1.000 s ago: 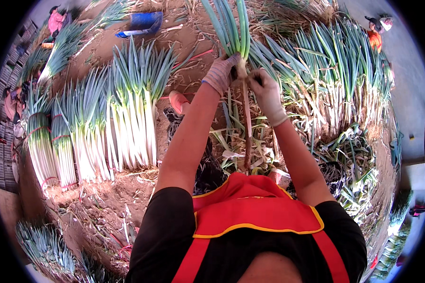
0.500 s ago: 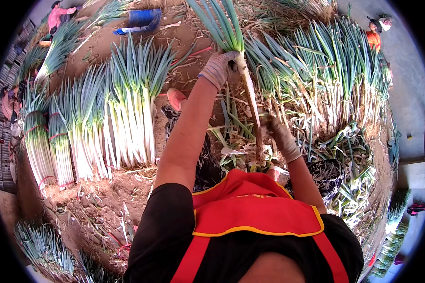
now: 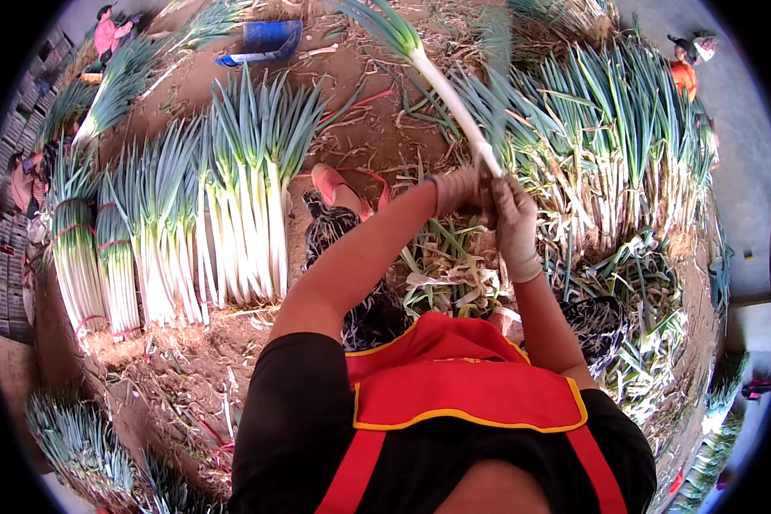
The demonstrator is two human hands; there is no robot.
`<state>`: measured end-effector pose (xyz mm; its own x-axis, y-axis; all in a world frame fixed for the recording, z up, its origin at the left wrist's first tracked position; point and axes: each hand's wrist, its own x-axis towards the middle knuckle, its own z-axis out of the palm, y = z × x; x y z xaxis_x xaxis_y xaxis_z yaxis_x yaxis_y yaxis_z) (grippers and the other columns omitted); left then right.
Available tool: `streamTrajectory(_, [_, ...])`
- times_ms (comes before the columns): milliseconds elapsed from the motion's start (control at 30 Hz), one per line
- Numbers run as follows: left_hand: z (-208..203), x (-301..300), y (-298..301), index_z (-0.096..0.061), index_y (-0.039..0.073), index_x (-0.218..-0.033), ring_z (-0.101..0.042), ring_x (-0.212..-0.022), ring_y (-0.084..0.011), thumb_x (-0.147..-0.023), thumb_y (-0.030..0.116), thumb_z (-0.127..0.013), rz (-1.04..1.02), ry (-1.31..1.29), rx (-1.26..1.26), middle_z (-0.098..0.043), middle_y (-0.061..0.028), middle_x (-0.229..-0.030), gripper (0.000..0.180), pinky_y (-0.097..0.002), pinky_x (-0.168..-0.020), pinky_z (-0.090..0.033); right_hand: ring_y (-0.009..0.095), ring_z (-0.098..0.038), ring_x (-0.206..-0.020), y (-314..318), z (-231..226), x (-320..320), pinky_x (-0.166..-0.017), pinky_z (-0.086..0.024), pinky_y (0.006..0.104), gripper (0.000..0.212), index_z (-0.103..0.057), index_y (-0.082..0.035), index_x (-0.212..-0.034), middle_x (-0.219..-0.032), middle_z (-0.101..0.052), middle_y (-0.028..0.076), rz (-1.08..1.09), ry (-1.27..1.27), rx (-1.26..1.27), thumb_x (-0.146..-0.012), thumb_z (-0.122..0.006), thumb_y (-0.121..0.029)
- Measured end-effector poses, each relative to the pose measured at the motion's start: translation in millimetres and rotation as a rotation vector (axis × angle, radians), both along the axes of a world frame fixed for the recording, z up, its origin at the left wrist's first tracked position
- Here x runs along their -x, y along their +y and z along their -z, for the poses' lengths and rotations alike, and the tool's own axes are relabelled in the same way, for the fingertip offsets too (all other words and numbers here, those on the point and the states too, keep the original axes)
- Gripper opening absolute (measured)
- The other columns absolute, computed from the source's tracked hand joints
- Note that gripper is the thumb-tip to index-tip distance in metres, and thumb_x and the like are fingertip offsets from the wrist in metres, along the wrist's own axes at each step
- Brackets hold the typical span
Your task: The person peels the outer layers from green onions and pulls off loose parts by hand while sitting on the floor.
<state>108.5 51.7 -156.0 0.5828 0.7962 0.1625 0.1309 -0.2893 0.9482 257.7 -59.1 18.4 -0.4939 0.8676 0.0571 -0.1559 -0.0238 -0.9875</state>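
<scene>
A long green onion (image 3: 451,96) slants up and away from my hands, its shaft white and its green leaves pointing to the far left. Close to its root end, my left hand (image 3: 459,190), in a pale glove, is closed. My right hand (image 3: 517,224), gloved too, has its fingers closed on the same lower end, right beside the left. The fingertips overlap, so the exact root end is hidden. A blurred green strip (image 3: 497,51) rises just right of the shaft; whether a hand holds it I cannot tell.
Clean white-stemmed green onions (image 3: 244,206) stand in a row on the left, some tied in bundles (image 3: 75,257). Untrimmed onions (image 3: 625,146) lean at the right. Peeled leaves (image 3: 450,265) litter the ground before me. A blue container (image 3: 270,38) lies farther off. Other people (image 3: 111,32) are around the edges.
My left hand has come down from the leaf base to the root end, meeting my right hand, which has risen. The onion's brownish shaft now shows white and tilts left.
</scene>
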Motion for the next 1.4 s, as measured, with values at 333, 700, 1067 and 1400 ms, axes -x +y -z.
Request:
streamTrajectory(333, [-144.9,70.1,-57.4,-0.053,0.002,-0.11,-0.063,-0.083,-0.0281,-0.092,0.046,-0.055,-0.581,-1.406,0.363,-0.06,-0.0137,-0.096,0.048,-0.0406,-0.076,-0.058,0.004,-0.039,-0.052,14.5,20.3,10.9,-0.045,-0.031,0.0195,0.024,-0.059,-0.003,-0.103,-0.065,-0.047,-0.005,-0.056,-0.255,-0.069,-0.095,-0.06,-0.026])
streamTrajectory(700, [-134.7,74.1,-58.3,-0.058,0.003,-0.106,-0.055,-0.069,-0.0191,-0.097,0.018,-0.053,-0.758,-1.387,0.502,-0.055,-0.0063,-0.081,0.018,-0.0328,-0.058,-0.051,0.016,-0.057,-0.087,55.7,51.1,39.4,-0.08,-0.047,0.026,0.024,-0.055,-0.001,-0.109,-0.101,-0.061,0.009,-0.447,0.092,0.485,-0.098,-0.051,-0.023])
streamTrajectory(1067, [-92.2,175.6,-52.2,-0.049,0.003,-0.09,-0.049,-0.057,-0.0191,-0.096,0.017,-0.055,-0.952,-1.761,0.474,-0.047,-0.0064,-0.071,0.016,-0.0293,-0.05,-0.049,0.008,-0.046,-0.055,-66.1,36.8,-66.5,-0.049,-0.038,0.0254,0.023,-0.059,0.002,-0.111,-0.066,-0.052,0.007,-0.268,-0.594,-0.188,-0.095,-0.053,-0.014])
streamTrajectory(1400, [-79.8,173.0,-50.6,-0.046,0.004,-0.088,-0.049,-0.055,-0.0174,-0.095,0.017,-0.054,-1.126,-1.67,0.498,-0.048,-0.0058,-0.069,0.017,-0.0285,-0.045,-0.048,0.003,-0.039,-0.057,-101.3,8.1,-164.2,-0.049,-0.032,0.0198,0.025,-0.061,0.001,-0.112,-0.069,-0.047,-0.005,-0.13,-0.601,0.126,-0.097,-0.05,-0.014])
